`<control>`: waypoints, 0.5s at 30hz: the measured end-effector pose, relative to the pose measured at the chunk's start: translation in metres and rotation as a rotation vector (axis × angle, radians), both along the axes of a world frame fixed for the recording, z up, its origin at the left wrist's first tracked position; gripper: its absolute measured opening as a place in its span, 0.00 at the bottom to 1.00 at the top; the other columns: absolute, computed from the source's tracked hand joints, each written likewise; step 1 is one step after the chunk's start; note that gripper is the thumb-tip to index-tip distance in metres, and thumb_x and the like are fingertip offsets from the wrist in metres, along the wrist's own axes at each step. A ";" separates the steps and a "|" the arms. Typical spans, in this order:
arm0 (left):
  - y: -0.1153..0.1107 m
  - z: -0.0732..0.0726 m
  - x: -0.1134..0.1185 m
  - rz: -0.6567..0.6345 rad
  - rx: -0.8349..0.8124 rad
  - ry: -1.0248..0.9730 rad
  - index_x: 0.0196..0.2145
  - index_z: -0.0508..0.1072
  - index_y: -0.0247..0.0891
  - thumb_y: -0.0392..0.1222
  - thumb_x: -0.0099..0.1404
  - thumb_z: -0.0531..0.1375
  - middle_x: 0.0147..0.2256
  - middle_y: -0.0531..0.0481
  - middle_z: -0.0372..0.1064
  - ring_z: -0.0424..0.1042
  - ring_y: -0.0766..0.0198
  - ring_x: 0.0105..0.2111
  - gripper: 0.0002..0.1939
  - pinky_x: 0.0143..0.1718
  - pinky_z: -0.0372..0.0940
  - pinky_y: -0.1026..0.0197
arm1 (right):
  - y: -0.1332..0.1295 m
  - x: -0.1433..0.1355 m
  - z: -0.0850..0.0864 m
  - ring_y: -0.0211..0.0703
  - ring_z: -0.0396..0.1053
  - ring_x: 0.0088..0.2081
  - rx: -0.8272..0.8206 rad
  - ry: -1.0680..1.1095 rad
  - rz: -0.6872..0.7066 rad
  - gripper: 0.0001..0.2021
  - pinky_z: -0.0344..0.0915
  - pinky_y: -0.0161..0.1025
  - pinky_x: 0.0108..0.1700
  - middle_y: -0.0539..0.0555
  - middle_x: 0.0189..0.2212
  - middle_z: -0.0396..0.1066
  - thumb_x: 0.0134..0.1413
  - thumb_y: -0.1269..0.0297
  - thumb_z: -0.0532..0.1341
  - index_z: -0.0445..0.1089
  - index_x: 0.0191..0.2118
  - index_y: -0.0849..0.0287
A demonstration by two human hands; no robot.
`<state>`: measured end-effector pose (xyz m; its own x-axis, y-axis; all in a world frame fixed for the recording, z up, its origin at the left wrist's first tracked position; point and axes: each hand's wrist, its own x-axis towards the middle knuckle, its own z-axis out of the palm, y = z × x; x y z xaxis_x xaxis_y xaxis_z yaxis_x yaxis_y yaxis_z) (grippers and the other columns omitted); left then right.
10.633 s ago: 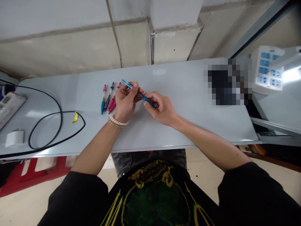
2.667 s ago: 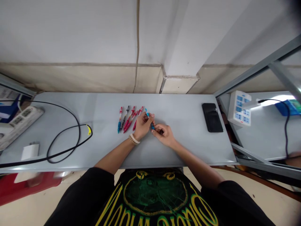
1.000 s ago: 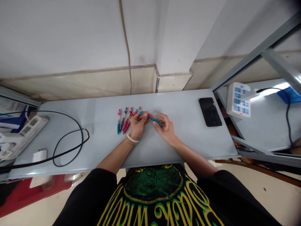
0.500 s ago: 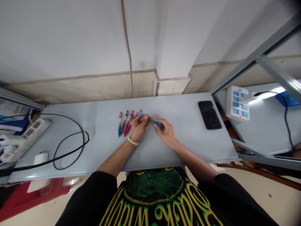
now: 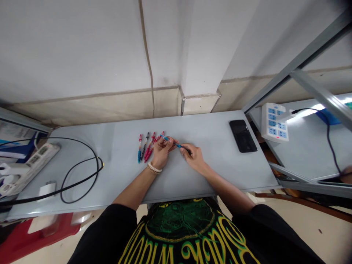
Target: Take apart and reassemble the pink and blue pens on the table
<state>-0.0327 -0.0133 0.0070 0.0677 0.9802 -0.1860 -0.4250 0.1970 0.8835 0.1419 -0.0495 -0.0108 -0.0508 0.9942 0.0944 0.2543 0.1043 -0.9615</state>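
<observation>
A blue pen [image 5: 178,145] is held slantwise above the table between both my hands. My left hand [image 5: 161,153] is closed around its upper left part, with thumb and fingers pinched together. My right hand [image 5: 195,157] grips the lower right end, where a dark tip shows between the fingers. Just left of my left hand, several pens lie side by side: a pen with a blue grip [image 5: 139,151], a black pen [image 5: 144,147] and red pens [image 5: 149,149], one partly hidden behind my left hand.
On the grey table [image 5: 121,176], a black phone [image 5: 243,135] lies to the right. A black cable [image 5: 82,141] loops at the left beside a white charger [image 5: 47,190] and a power strip [image 5: 34,165]. Another power strip [image 5: 274,122] stands beyond the metal frame [image 5: 275,86].
The view has shifted slightly. Both hands stay on the blue pen in nearly the same place, and a dark end now shows more clearly at my right fingers.
</observation>
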 end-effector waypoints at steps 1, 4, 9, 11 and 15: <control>0.000 0.001 0.000 -0.007 0.000 0.001 0.36 0.80 0.37 0.61 0.51 0.83 0.35 0.47 0.84 0.84 0.60 0.37 0.29 0.41 0.79 0.60 | 0.001 0.000 0.000 0.37 0.64 0.22 -0.019 0.029 0.007 0.17 0.62 0.37 0.27 0.48 0.23 0.72 0.67 0.48 0.62 0.79 0.44 0.56; 0.000 0.002 -0.002 -0.034 0.006 -0.004 0.35 0.79 0.37 0.61 0.50 0.84 0.34 0.48 0.83 0.84 0.60 0.36 0.29 0.40 0.79 0.60 | 0.002 0.001 0.001 0.35 0.60 0.20 -0.067 0.095 0.031 0.17 0.58 0.36 0.26 0.46 0.20 0.68 0.65 0.46 0.64 0.78 0.41 0.56; 0.000 0.002 -0.002 -0.063 0.023 -0.052 0.36 0.79 0.38 0.58 0.53 0.84 0.35 0.49 0.82 0.83 0.60 0.37 0.27 0.43 0.77 0.59 | 0.004 0.002 0.005 0.36 0.58 0.20 -0.087 0.128 0.065 0.18 0.56 0.37 0.25 0.44 0.18 0.64 0.64 0.44 0.64 0.76 0.40 0.55; 0.000 0.005 -0.001 -0.077 0.012 -0.092 0.39 0.79 0.39 0.58 0.54 0.83 0.37 0.49 0.82 0.83 0.58 0.39 0.28 0.47 0.77 0.55 | 0.004 0.001 0.006 0.37 0.58 0.21 -0.053 0.102 0.049 0.17 0.56 0.38 0.26 0.45 0.19 0.64 0.64 0.45 0.64 0.77 0.41 0.55; 0.001 0.017 0.000 -0.118 -0.105 -0.307 0.34 0.75 0.40 0.65 0.61 0.77 0.32 0.51 0.75 0.80 0.58 0.38 0.27 0.51 0.78 0.50 | 0.001 -0.003 0.004 0.38 0.63 0.24 0.053 -0.028 -0.028 0.14 0.61 0.39 0.31 0.47 0.24 0.71 0.64 0.49 0.66 0.78 0.44 0.55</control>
<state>-0.0329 -0.0119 0.0241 0.2480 0.9387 -0.2393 -0.6368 0.3441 0.6900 0.1388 -0.0481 -0.0066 -0.0263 0.9889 0.1462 0.2848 0.1476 -0.9472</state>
